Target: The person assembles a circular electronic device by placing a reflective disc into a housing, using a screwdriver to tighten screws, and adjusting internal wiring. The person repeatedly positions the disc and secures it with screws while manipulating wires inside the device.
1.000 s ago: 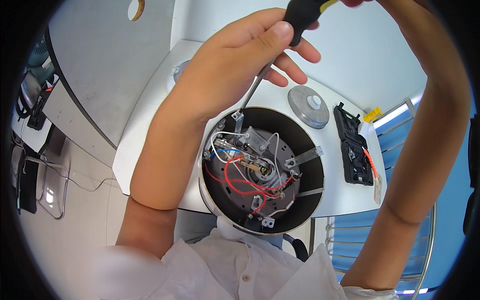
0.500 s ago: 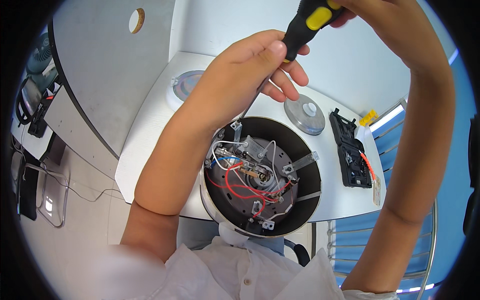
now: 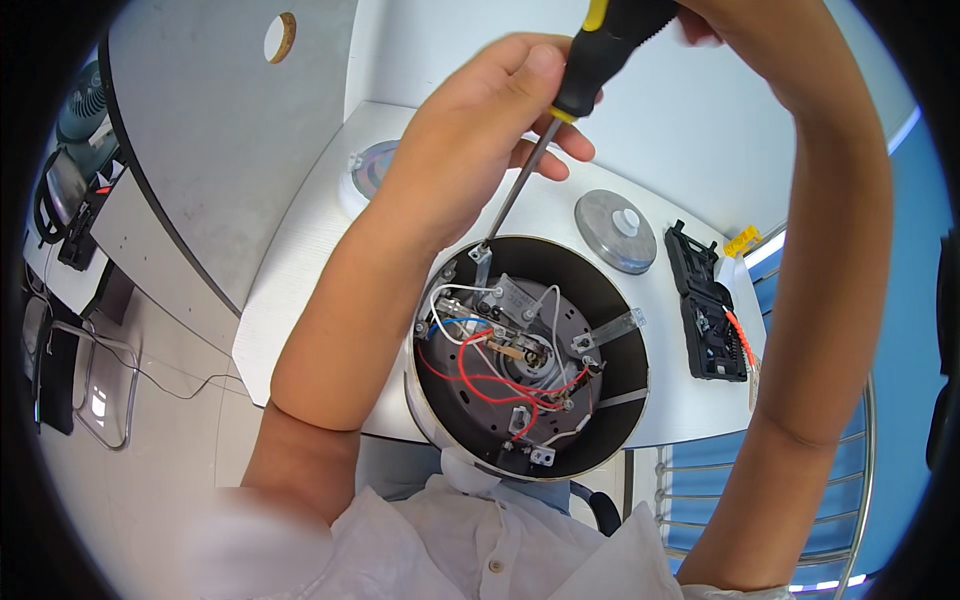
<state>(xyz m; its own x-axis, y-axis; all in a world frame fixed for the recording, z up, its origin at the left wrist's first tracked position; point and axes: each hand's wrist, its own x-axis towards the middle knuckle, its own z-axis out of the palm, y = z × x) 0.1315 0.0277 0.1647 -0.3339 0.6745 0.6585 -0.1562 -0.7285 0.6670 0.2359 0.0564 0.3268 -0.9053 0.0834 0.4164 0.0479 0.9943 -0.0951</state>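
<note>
A screwdriver [image 3: 610, 50] with a black and yellow handle slants down over the table. At the upper edge of the view my right hand [image 3: 710, 22] is closed around the top of its handle, partly cut off. The thumb and fingers of my left hand [image 3: 490, 110] close lightly about the lower handle. Its steel shaft ends at a metal bracket [image 3: 481, 254] on the far rim of a round appliance body [image 3: 625, 420], apparently a rice cooker turned bottom up. Inside lie red, white and blue wires and a dark base plate [image 3: 460, 395].
Beyond the appliance lie a grey round lid [image 3: 612, 232] with a white knob and, partly behind my left arm, a white round part [image 3: 355, 190]. A black tool case [image 3: 705, 310] is open at the right of the white table [image 3: 300, 250]. A grey partition [image 3: 210, 130] stands at left.
The screwdriver handle has shifted slightly left and turned, so its yellow patch shows differently. Both hands have moved a little left, and more of the shaft shows. The tip remains at the bracket.
</note>
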